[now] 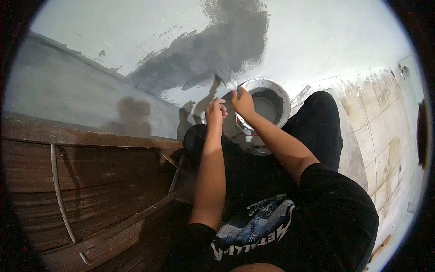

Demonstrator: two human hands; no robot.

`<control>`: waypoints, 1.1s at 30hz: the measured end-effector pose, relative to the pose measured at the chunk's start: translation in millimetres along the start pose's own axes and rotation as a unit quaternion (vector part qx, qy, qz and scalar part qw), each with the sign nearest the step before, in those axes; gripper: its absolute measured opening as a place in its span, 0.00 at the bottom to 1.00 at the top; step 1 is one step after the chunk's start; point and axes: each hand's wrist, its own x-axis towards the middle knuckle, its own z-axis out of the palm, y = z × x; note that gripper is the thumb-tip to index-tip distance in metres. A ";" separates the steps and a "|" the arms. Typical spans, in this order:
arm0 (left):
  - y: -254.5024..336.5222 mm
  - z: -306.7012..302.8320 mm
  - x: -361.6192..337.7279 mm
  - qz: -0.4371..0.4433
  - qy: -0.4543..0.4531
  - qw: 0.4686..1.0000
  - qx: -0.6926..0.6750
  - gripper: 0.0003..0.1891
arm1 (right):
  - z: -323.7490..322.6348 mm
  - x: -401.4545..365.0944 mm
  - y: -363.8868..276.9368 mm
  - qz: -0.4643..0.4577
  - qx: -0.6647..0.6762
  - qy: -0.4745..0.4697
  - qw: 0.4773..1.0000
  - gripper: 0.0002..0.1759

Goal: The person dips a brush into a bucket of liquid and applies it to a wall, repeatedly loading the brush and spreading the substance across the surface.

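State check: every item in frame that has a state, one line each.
brush, gripped in the right hand, bristles grey, at the edge of the grey patch
bucket, open, no lid, grey paint inside
white surface, partly coated, one grey patch, rest bare
left hand, fingers curled, nothing visible in it
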 end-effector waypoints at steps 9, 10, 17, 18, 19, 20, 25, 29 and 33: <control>-5.0 1.6 -1.2 0.020 -0.031 0.999 0.023 0.18 | -20.8 -8.1 -9.4 -0.020 0.091 0.052 0.994 0.18; -4.4 0.5 -0.8 0.015 -0.027 0.999 0.022 0.18 | -29.3 -0.1 -25.5 -0.041 0.111 0.051 0.992 0.18; -4.8 -0.9 4.0 0.013 -0.019 1.000 0.017 0.18 | -10.1 18.6 59.1 0.119 -0.028 -0.092 0.988 0.20; -2.0 0.9 2.7 0.014 -0.021 1.000 0.016 0.18 | -12.2 17.6 63.9 0.180 -0.057 -0.144 0.971 0.20; -1.1 3.3 0.1 0.014 -0.024 0.999 0.016 0.18 | -11.6 12.0 68.7 0.161 -0.054 -0.094 0.981 0.20; -1.3 4.5 -3.7 0.012 -0.026 0.999 0.016 0.18 | -12.0 0.6 75.1 0.144 -0.051 -0.044 0.987 0.20; -4.4 3.8 -2.9 0.020 -0.034 0.999 0.028 0.18 | -34.9 9.2 11.7 0.057 0.078 0.124 0.987 0.20; -6.2 -3.2 2.1 0.016 -0.026 0.999 0.029 0.18 | -32.9 26.6 14.4 0.084 0.010 0.052 0.995 0.20; -4.0 0.9 0.3 0.005 -0.023 1.000 0.017 0.18 | -34.0 24.6 71.9 0.219 0.012 -0.028 0.975 0.22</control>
